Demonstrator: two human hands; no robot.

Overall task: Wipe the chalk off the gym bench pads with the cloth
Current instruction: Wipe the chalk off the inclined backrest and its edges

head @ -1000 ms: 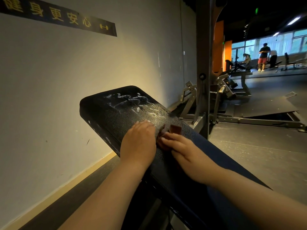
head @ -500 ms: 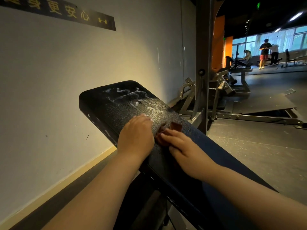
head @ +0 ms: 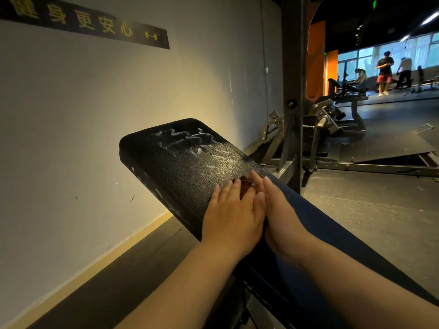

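Note:
The black bench pad (head: 166,172) slopes up toward the wall, with white chalk marks (head: 190,143) smeared over its upper end. A small reddish-brown cloth (head: 244,181) lies on the pad just below the chalk, and only a sliver of it shows. My left hand (head: 234,217) and my right hand (head: 280,214) lie flat side by side, touching each other. The fingers of both press down over the cloth and hide most of it. A blue part of the bench (head: 332,231) runs down under my right forearm.
A pale wall (head: 95,115) with a dark sign stands close on the left. A steel rack upright (head: 292,91) and a machine frame (head: 327,119) stand just right of the pad. Open dark floor (head: 380,222) lies to the right. People (head: 384,72) stand far back.
My left hand has opened from a loose fist to flat fingers and slid against my right hand. Both hands moved slightly up the pad, now covering almost all of the cloth.

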